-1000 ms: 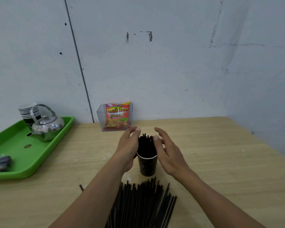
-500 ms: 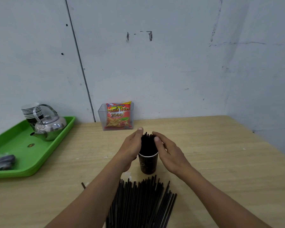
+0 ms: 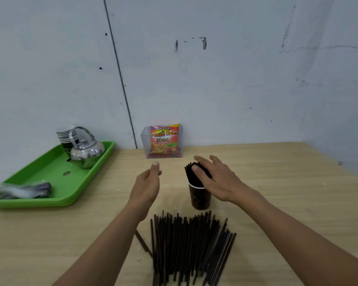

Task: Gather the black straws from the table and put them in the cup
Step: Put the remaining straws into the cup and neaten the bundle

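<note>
Head view: a light wooden table (image 3: pixel 287 182) set against a pale grey wall.
Cup: a dark paper cup (image 3: pixel 201 198) stands upright mid-table and holds an upright bundle of thin black straws (image 3: pixel 194 176).
Right hand (image 3: pixel 221 182): fingers extended and uncurled, with the thumb laid against the bundle above the cup rim.
Left hand (image 3: pixel 147 186): relaxed and uncurled, holding nothing, to the left of the cup and apart from it.
Loose black straws (image 3: pixel 190 244): a flat heap on the table in front of the cup, between the forearms.
Left edge: a green plastic tray (image 3: pixel 56 182) carries a shiny metal kettle (image 3: pixel 87 149) and stacked paper cups (image 3: pixel 67 135).
Rear: a clear plastic box (image 3: pixel 145 141) holds a red snack packet (image 3: pixel 164 141).
</note>
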